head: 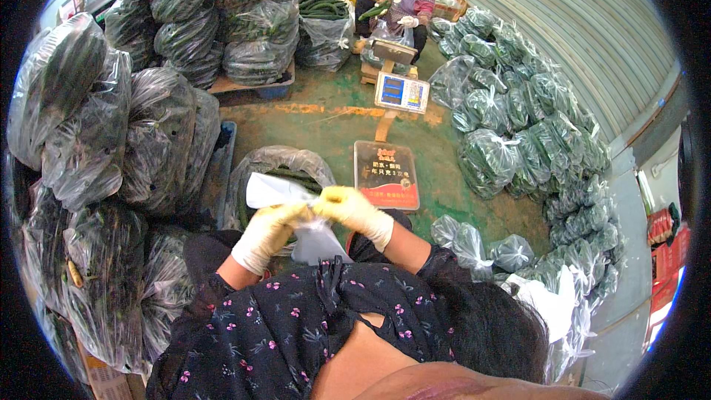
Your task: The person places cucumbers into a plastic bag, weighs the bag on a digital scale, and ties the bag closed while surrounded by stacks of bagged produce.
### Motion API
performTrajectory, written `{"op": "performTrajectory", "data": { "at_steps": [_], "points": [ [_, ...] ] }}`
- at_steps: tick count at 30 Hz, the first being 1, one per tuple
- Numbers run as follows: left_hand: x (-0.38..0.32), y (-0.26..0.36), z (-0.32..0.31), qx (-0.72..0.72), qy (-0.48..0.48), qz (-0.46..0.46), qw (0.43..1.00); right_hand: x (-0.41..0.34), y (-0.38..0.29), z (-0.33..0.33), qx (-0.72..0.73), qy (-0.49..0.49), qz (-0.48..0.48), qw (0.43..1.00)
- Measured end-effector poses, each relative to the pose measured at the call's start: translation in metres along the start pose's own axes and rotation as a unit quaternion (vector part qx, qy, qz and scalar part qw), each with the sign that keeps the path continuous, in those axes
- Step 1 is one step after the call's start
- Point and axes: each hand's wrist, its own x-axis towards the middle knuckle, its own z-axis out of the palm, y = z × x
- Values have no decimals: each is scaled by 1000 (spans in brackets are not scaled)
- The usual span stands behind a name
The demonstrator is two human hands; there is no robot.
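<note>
Both hands wear pale yellowish gloves and meet in front of my lap. My left hand grips a thin white plastic bag from the left. Pinching the same bag from the right is my right hand. One part of the bag stands out to the upper left, and a translucent part hangs below the fingers. Beyond my hands, an open clear plastic sack holds dark green cucumbers, partly hidden by the bag and my hands. A platform scale stands right of the sack.
Large sacks of cucumbers are piled on the left. Several smaller tied bags line the right side by a roller shutter. Past the scale's display, a seated person holds a cucumber. White bags lie at lower right.
</note>
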Motion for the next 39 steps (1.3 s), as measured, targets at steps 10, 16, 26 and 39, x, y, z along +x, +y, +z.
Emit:
{"op": "performTrajectory", "data": {
  "at_steps": [10, 16, 26, 39],
  "points": [
    [-14, 101, -27, -7, 112, 164, 980, -37, 82, -122, -249, 195, 128, 940],
    [4, 94, 53, 284, -29, 59, 957, -16, -78, -43, -387, 171, -246, 872],
    [31, 71, -66, 807, 211, 206, 512, 5, 38, -113, -330, 270, 126, 896],
    [8, 14, -47, 220, 73, -85, 969, -61, 242, -111, 1, 331, 181, 926]
  ]
}}
